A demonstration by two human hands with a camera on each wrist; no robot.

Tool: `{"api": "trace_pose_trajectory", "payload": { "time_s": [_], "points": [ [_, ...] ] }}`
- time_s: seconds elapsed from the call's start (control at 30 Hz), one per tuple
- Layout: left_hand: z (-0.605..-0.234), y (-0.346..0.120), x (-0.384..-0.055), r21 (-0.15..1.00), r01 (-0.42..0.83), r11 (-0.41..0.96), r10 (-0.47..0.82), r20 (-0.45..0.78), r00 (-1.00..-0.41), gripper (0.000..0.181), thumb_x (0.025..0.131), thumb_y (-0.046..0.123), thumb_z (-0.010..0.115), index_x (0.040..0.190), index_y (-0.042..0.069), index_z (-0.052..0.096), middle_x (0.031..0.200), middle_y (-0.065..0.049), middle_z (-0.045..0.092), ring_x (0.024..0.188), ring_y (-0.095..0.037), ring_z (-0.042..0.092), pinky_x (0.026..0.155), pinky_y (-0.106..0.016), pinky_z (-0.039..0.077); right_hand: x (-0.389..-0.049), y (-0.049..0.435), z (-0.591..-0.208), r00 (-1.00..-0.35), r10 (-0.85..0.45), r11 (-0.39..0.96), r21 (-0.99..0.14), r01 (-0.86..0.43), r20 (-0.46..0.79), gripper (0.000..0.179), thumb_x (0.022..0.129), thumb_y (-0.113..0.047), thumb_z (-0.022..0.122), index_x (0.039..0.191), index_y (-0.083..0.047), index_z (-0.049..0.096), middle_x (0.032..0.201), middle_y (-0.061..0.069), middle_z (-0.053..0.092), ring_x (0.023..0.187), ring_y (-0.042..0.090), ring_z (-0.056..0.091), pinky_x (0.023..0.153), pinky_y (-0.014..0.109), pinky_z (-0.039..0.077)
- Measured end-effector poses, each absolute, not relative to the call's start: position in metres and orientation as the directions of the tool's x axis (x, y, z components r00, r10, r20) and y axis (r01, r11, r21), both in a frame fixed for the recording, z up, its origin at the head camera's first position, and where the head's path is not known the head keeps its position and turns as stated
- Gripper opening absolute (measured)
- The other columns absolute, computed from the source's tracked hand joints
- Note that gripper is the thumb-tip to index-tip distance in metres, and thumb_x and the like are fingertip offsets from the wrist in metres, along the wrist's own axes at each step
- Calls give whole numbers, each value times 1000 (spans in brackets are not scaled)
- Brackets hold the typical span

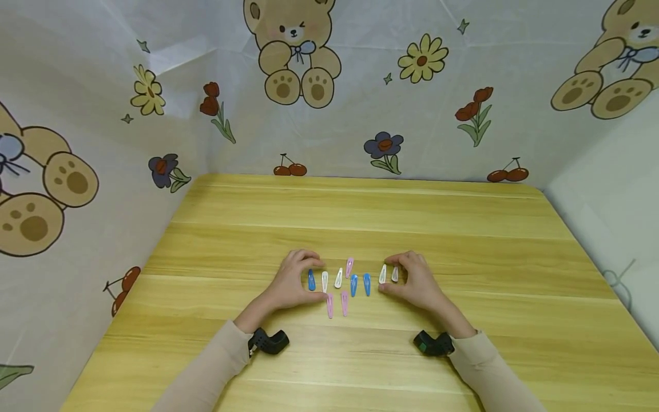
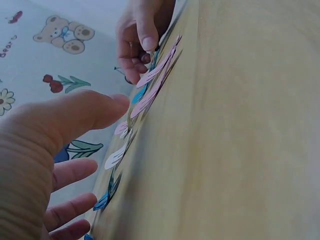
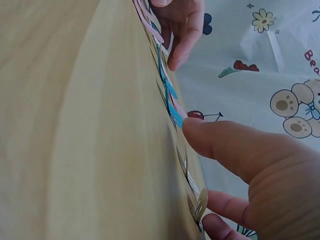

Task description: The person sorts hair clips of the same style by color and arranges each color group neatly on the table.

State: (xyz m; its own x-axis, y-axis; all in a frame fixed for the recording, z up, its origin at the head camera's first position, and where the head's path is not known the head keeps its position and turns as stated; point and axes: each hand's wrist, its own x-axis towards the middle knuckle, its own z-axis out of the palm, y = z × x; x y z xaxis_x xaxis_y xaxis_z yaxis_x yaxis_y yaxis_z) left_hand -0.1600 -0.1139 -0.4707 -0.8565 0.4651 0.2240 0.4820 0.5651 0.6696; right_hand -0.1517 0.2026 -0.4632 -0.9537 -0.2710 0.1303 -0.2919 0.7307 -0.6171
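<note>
Snap hair clips in pink, blue and white lie in a loose group on the wooden table. My left hand [image 1: 290,280] curves around the group's left side, thumb and fingers spread apart. Between them are a dark blue clip [image 1: 311,280] and a white clip [image 1: 325,281]; the thumb tip is right at a pink clip [image 1: 330,306]. On the other side, my right hand [image 1: 418,281] arches around a white clip [image 1: 382,274] and a small pale clip [image 1: 394,274]. In the right wrist view its thumb [image 3: 225,145] stands well apart from the fingers, with nothing pinched.
Between the hands lie two blue clips [image 1: 366,284], another white clip [image 1: 338,278] and two more pink clips [image 1: 344,303]. A cloth [image 1: 355,126] printed with bears and flowers hangs behind the table [image 1: 360,212]. Black wrist cameras [image 1: 273,342] sit at both cuffs.
</note>
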Motion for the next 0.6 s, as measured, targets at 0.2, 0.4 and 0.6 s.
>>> {"api": "trace_pose_trajectory", "payload": {
  "time_s": [0.2,0.4,0.6],
  "points": [
    [-471,-115,-160,658,477,583,471,205,-858,54,68,38,87,114,17,71,130,-7,54,126,-29,41,106,-57,30,-151,202,-463,-955,-268,733,-617,-286,125,55,72,-34,86,116,-7,67,105,9,57,97,23,44,79,34,35],
    [-470,-115,-160,650,475,594,471,198,-859,51,68,38,87,113,17,71,130,-7,54,128,-30,40,108,-57,30,-151,201,-464,-955,-261,739,-607,-293,144,55,71,-33,87,115,-8,68,103,8,57,97,24,44,79,34,33],
    [-470,-115,-160,638,477,605,470,198,-860,48,69,37,86,111,18,72,131,-7,54,128,-29,40,108,-56,30,-152,201,-465,-947,-270,739,-593,-320,175,52,70,-31,87,113,-8,69,102,8,58,94,24,44,77,34,32]
  ]
}}
